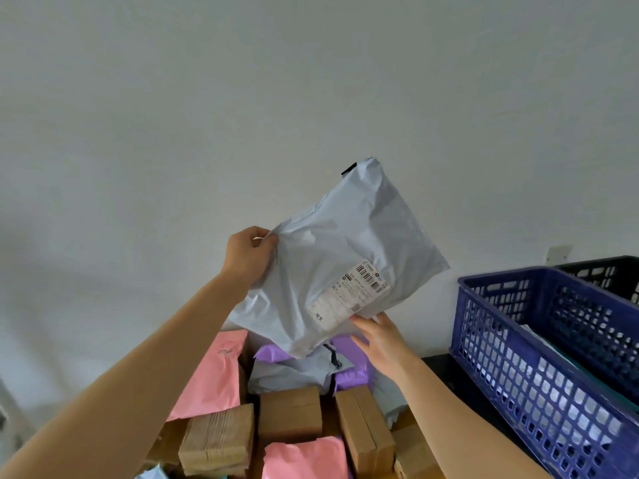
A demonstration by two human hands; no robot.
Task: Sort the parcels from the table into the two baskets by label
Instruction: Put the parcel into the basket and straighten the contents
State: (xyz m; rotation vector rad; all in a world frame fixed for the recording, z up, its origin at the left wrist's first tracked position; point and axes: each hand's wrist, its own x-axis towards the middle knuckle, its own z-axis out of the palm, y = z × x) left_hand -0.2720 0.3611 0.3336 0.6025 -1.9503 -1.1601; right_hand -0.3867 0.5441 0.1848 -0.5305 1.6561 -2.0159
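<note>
The grey bag (332,257) is thin plastic film, smooth with a soft sheen, crumpled into folds and creases. Its label (349,295) is matt white paper, stuck flat. The pink bag (211,378) and the purple bag (352,361) are the same slick plastic film, faintly glossy and wrinkled. The boxes (290,413) are plain brown cardboard, matt and dry-looking. The packet (218,440) is brown paper with a ribbed, rougher face. The blue basket (539,368) is hard moulded plastic with lattice walls and a slight gloss, and the black basket (608,271) is the same lattice plastic. The wall (242,98) is matt and smooth.
</note>
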